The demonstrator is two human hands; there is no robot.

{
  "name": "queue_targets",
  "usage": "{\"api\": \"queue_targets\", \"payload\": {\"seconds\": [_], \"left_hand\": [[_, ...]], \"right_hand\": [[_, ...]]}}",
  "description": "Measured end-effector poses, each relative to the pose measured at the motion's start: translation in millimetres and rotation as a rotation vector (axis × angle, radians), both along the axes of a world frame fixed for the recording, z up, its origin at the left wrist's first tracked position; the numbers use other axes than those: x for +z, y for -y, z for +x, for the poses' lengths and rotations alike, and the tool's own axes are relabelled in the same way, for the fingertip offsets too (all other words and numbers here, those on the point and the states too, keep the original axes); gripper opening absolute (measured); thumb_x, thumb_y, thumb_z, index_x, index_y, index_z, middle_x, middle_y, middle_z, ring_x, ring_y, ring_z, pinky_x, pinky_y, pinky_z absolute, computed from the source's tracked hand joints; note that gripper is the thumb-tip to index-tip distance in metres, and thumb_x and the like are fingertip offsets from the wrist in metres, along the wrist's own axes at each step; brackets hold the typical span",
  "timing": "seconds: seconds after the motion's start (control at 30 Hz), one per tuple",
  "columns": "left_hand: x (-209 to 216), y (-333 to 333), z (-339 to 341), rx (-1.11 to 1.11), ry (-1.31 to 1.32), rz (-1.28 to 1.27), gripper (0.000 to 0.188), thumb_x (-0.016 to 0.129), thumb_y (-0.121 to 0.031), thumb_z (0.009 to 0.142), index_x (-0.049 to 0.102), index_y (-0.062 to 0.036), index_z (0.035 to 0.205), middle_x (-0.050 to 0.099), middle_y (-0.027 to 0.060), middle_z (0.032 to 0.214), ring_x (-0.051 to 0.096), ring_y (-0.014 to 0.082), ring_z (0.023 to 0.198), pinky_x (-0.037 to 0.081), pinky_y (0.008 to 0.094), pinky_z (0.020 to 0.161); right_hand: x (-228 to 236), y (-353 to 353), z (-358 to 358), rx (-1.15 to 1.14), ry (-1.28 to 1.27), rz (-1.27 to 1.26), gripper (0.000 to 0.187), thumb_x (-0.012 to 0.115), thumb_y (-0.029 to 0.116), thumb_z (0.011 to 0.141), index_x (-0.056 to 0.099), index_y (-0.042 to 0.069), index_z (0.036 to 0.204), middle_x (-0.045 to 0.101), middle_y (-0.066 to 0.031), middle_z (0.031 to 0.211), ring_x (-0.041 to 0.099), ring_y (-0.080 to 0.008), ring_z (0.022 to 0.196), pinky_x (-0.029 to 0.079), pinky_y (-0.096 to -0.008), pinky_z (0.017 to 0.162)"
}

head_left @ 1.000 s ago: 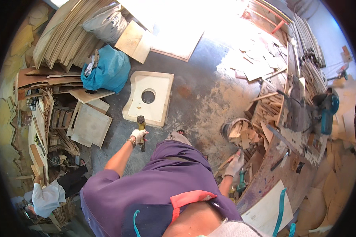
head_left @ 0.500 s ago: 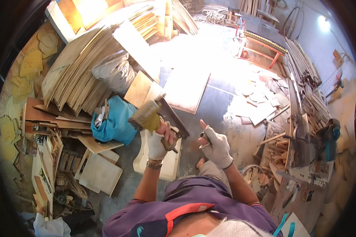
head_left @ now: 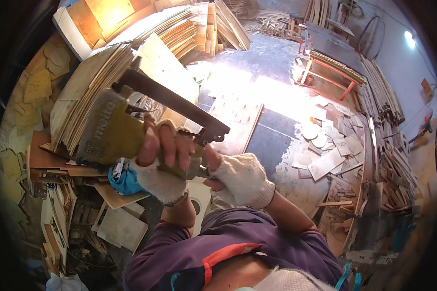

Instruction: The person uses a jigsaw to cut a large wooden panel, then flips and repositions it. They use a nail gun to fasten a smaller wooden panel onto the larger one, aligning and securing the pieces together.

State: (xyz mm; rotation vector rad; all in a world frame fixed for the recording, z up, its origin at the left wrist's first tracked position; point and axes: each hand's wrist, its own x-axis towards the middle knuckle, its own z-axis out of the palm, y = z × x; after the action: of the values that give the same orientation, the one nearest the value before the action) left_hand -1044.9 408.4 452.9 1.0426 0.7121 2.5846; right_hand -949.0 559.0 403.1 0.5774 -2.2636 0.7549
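A yellow-green nail gun (head_left: 107, 131) with a long dark magazine is raised in front of my chest, body to the left and handle end to the right. My left hand (head_left: 165, 167), in a pale fingerless glove, is closed round its handle. Gloved the same way, my right hand (head_left: 245, 179) is closed at the handle's end, thumb and fingers against the metal fitting there. Whether those fingers also hold a small separate part is hidden. Below the gun, part of a cream-coloured stool (head_left: 199, 194) shows.
Tall stacked plywood sheets (head_left: 87, 102) lean at the left, near a blue bag (head_left: 124, 180). A flat board (head_left: 238, 119) lies on the floor ahead. Wood offcuts (head_left: 327, 162) are heaped at the right. An orange-framed bench (head_left: 332, 72) stands farther back.
The nail gun has come up closer to me and turned, its magazine now above the handle. My right hand, earlier apart from it with a small dark part at the fingers, has moved left to the handle's end.
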Motion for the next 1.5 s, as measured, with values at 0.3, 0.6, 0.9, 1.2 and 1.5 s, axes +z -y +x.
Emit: {"api": "queue_targets", "payload": {"seconds": [0.3,0.6,0.9,1.2,1.5], "left_hand": [[8,-48,-94,-0.006,-0.113,0.120,0.025,0.043,-0.024,0.106,0.040,-0.0064,0.124,0.047,0.0016,0.069,0.052,0.0193,0.059,0.042,0.0425,0.077],[22,-91,-218,-0.137,-0.153,-0.092,0.025,0.041,-0.028,0.107,0.045,-0.0051,0.117,0.046,0.0020,0.069,0.051,0.0182,0.061,0.051,0.0458,0.079],[2,-110,-365,-0.510,-0.032,-0.084,0.045,0.041,-0.031,0.109,0.036,-0.0114,0.149,0.047,-0.0022,0.074,0.052,0.0143,0.069,0.052,0.0474,0.086],[-149,-215,-381,-0.361,0.723,-0.502,0.041,0.061,-0.025,0.100,0.051,-0.0089,0.137,0.058,0.0026,0.106,0.058,0.0111,0.098,0.050,0.0250,0.074],[-426,-204,-331,-0.468,0.560,-1.479,0.043,0.060,-0.025,0.102,0.053,0.0016,0.134,0.063,0.0102,0.122,0.060,0.0162,0.113,0.044,0.0295,0.100]], "right_hand": [[-11,-52,-98,-0.003,0.067,0.064,0.083,0.070,0.032,0.093,0.028,0.003,0.158,0.065,-0.0084,0.086,0.068,-0.0262,0.066,0.053,-0.0397,0.056],[-12,-84,-230,0.097,0.012,-0.083,0.086,0.078,0.017,0.082,0.033,-0.004,0.152,0.063,-0.0125,0.080,0.065,-0.0309,0.062,0.051,-0.0401,0.053],[-2,-78,-334,0.108,0.191,-0.539,0.051,0.078,0.015,0.083,0.056,-0.002,0.127,0.067,-0.0155,0.087,0.069,-0.0368,0.071,0.054,-0.0407,0.061],[-78,-186,-395,-0.337,0.956,-0.624,0.105,0.088,0.034,0.071,0.030,0.010,0.155,0.073,-0.0158,0.097,0.074,-0.0349,0.083,0.058,-0.0424,0.070],[-322,-242,-192,-1.422,1.451,-0.576,0.051,0.070,0.044,0.089,0.066,0.001,0.117,0.073,-0.0208,0.099,0.071,-0.0376,0.094,0.054,-0.0465,0.080]]}}
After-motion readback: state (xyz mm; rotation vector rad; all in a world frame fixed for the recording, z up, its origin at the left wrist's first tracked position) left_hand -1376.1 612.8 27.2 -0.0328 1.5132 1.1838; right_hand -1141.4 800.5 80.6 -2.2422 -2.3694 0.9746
